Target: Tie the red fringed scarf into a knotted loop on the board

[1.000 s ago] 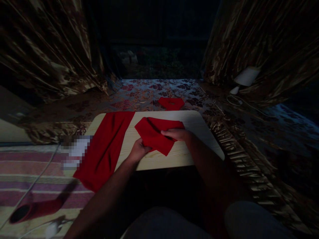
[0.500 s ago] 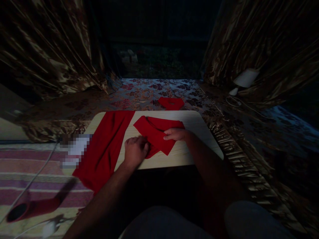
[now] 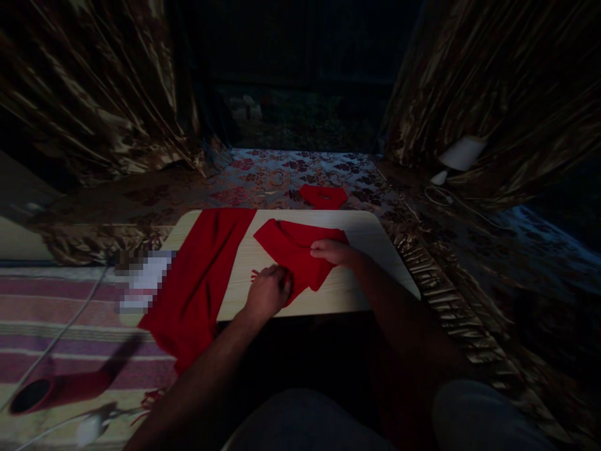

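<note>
A small red cloth piece (image 3: 300, 244) lies on the pale wooden table (image 3: 366, 282). My left hand (image 3: 268, 291) is closed on its lower left part, and thin red strands stick out beside the knuckles. At the cloth's right side my right hand (image 3: 331, 250) pinches its edge between thumb and fingers. A longer red cloth (image 3: 201, 269) lies across the table's left side and hangs over the near edge. Beyond the far edge, a red piece with a small hole (image 3: 323, 195) rests on the patterned cover.
A white lamp (image 3: 462, 153) with a cord stands at the back right. Papers, partly pixelated, (image 3: 145, 279) are left of the table. A red cylindrical object (image 3: 56, 391) and a white plug (image 3: 90, 431) lie on the striped cloth (image 3: 28, 326). Curtains hang on both sides.
My left hand has shifted right and slightly toward me, gathering the lower part of the small cloth. Red strands now show beside it. My right hand has barely moved.
</note>
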`<state>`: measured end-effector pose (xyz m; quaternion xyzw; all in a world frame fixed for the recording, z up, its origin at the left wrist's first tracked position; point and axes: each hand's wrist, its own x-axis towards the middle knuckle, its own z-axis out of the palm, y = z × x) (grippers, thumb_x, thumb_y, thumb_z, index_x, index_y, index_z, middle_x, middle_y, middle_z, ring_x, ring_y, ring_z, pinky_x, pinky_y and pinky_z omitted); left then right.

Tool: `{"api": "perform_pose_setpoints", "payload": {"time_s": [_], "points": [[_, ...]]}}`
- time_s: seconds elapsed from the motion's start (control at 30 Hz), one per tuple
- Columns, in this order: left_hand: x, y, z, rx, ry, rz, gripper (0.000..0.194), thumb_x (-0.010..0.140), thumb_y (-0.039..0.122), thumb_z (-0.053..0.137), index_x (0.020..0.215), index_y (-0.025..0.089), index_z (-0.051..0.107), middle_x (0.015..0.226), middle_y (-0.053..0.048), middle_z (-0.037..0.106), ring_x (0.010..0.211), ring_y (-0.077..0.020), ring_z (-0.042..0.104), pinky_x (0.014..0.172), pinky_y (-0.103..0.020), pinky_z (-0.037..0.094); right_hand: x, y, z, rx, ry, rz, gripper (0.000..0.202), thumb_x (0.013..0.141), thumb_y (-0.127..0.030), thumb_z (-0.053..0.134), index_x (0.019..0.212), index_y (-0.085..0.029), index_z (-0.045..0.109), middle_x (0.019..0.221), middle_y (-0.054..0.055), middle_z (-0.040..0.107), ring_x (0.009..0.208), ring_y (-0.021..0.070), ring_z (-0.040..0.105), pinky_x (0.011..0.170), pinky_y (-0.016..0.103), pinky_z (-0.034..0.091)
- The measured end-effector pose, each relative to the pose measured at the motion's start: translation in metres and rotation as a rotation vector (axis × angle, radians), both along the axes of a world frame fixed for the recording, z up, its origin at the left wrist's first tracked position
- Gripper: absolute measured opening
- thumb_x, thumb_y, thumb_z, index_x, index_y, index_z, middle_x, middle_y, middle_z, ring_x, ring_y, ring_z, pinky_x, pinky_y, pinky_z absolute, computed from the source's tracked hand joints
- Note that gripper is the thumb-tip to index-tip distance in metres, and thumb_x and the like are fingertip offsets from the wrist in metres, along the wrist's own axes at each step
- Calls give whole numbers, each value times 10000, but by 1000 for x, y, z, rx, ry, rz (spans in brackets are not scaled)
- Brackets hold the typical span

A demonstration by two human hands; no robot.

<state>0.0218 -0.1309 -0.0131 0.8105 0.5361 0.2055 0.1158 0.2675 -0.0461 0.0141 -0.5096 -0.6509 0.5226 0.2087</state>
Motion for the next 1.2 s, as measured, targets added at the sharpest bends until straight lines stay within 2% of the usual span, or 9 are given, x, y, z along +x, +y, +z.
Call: {"api": "perform_pose_setpoints", "payload": {"time_s": [0.17,0.33,0.43,0.53,0.7,0.9,1.0,1.1,1.2], "points": [[-2,-5,11,-7,-45,49,291,940,340,551,1166,207,677,1131,-105,730,1045,-272,656,934,-392,492,3,-3,12,56,-61,40,249,772,-412,690,787,-173,622,685,-17,617,668,131,538,629,231,399],[6,-10,8,100,29,-102,422,850,454,688,1185,198,660,1231,-147,660,1150,-331,582,1002,-459,453,12,-18,19,18,-269,134,347,773,-469,707,648,-183,555,544,-46,476,535,98,433,521,222,356],[14,-12,4,66,123,-103,387,841,366,685,1185,191,659,1181,-155,641,1097,-326,584,951,-450,477,13,-33,14,-116,-182,68,309,731,-421,770,803,-182,589,720,-11,600,611,115,527,525,216,462],[21,-10,2,64,206,-41,345,857,266,625,1191,185,653,1142,-155,639,1065,-333,584,910,-468,485,9,-46,2,-173,6,-43,419,723,-338,779,1059,-208,566,1003,33,647,777,161,618,581,261,568],[27,0,9,67,147,-21,286,886,238,569,1145,155,658,1128,-157,661,1058,-313,599,896,-422,504,2,-45,-12,41,-125,-272,298,777,-210,691,1058,-195,594,923,26,645,790,163,621,663,267,549],[14,-4,30,127,57,41,273,894,257,566,1138,182,664,1042,-126,667,1012,-278,615,878,-363,515,8,-27,-1,267,-267,-322,183,783,-252,701,953,-192,676,835,26,684,813,186,635,766,293,502],[1,-13,25,124,137,-1,303,890,254,570,1164,174,670,1031,-135,673,1007,-293,610,894,-390,509,10,-27,-3,283,-317,-320,177,779,-253,702,944,-194,683,867,36,700,815,185,635,761,290,494],[-8,-22,13,87,197,-97,293,878,237,582,1146,177,686,1187,-158,667,1038,-305,613,935,-427,499,8,-30,-9,252,-345,-265,129,769,-250,711,886,-205,682,834,26,708,795,183,632,727,274,477],[-8,-28,10,114,155,-97,347,871,285,623,1200,182,666,1346,-173,602,1145,-338,583,992,-478,477,10,-30,-10,268,-342,-272,90,808,-300,690,815,-213,667,808,25,711,764,176,632,688,260,451]]}}
